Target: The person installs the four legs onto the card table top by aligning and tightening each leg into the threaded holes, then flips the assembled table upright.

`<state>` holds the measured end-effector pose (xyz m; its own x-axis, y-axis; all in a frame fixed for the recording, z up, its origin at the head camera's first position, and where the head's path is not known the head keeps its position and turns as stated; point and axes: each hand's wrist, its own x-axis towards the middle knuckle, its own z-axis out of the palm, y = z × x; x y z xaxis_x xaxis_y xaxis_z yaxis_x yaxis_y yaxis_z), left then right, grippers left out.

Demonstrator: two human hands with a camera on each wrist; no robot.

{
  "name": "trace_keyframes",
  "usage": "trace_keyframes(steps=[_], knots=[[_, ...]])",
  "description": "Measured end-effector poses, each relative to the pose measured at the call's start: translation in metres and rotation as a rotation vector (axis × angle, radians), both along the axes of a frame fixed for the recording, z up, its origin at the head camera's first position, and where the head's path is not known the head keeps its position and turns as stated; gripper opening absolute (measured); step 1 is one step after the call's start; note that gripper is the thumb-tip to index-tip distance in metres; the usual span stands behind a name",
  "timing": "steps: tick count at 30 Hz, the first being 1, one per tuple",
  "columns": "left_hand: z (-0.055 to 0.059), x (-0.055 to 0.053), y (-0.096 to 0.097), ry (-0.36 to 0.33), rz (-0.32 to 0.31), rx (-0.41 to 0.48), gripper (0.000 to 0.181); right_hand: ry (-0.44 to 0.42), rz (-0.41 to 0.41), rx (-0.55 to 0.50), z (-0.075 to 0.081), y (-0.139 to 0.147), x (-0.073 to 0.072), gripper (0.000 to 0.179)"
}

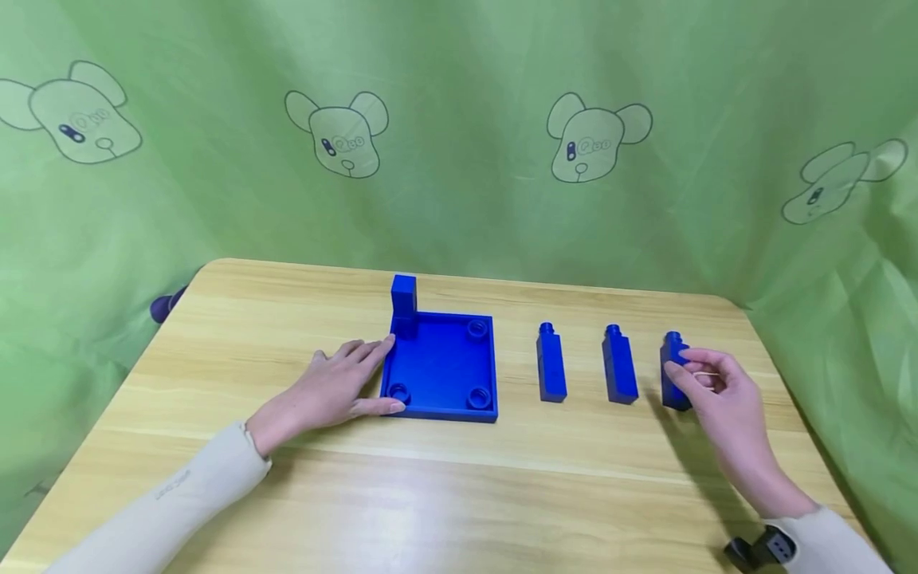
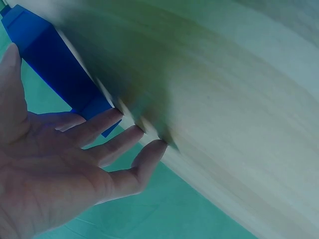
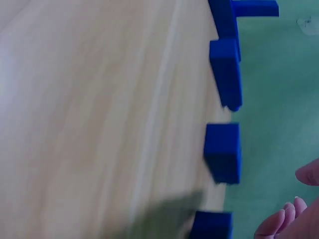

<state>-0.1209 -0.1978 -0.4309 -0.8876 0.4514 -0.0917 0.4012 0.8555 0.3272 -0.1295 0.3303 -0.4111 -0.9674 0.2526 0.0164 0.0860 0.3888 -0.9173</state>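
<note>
A square blue tray (image 1: 441, 363) lies on the table, with round sockets in three corners and a blue post (image 1: 404, 296) upright at its back left corner. My left hand (image 1: 333, 385) rests against the tray's left side, fingers extended along the edge and thumb at the front left corner. To the right, a blue post with a threaded tip (image 1: 551, 367) lies beside a second similar post (image 1: 620, 367). Over a third post (image 1: 672, 379) hovers my right hand (image 1: 727, 402), thumb and fingers parted. In the right wrist view, nothing shows between that thumb and those fingers.
The wooden table (image 1: 430, 494) has a rounded back edge. A green curtain (image 1: 466, 215) printed with bear heads hangs behind and on both sides. A dark purple object (image 1: 163, 308) shows past the table's left edge. A black device (image 1: 763, 550) sits at the right wrist.
</note>
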Motion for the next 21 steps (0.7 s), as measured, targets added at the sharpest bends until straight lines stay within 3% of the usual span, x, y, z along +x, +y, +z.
trace_keyframes(steps=[4, 11, 21], knots=[[0.001, 0.0, 0.001, -0.002, 0.0, 0.002, 0.107, -0.071, 0.01, 0.098, -0.008, 0.015, 0.0, 0.033], [0.001, 0.0, 0.002, -0.004, 0.007, 0.004, 0.106, -0.17, 0.12, 0.272, -0.02, 0.037, -0.009, 0.079], [0.0, 0.001, 0.001, -0.004, 0.009, 0.007, 0.106, -0.232, 0.186, 0.406, -0.028, 0.054, -0.013, 0.079]])
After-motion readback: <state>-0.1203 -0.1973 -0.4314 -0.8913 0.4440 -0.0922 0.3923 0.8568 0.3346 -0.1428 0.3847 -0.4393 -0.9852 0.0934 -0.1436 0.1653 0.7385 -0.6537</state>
